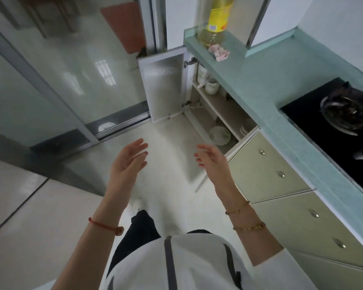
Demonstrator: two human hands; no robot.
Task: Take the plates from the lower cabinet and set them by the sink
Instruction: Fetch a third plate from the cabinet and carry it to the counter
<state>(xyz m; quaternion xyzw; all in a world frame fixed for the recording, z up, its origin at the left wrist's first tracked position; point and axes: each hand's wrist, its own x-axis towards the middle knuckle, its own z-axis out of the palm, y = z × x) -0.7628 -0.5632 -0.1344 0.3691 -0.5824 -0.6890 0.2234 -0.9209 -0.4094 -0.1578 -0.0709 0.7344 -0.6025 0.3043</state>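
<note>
The lower cabinet (205,114) under the counter stands with both doors swung open. A stack of white plates (220,135) lies on its bottom shelf, and the rim of more plates (244,128) shows on the shelf above, partly hidden by the near door (236,151). White jars or cups (211,85) sit at the far end of the upper shelf. My left hand (128,159) and my right hand (212,159) hover over the floor in front of the cabinet, palms facing each other, fingers relaxed, holding nothing. No sink is in view.
The far cabinet door (164,84) juts into the floor space. A pale green countertop (258,86) carries a yellow oil bottle (219,15), a crumpled pink cloth (220,52) and a black gas hob (340,124). Drawer fronts (281,181) run below. A glass sliding door (50,84) stands left.
</note>
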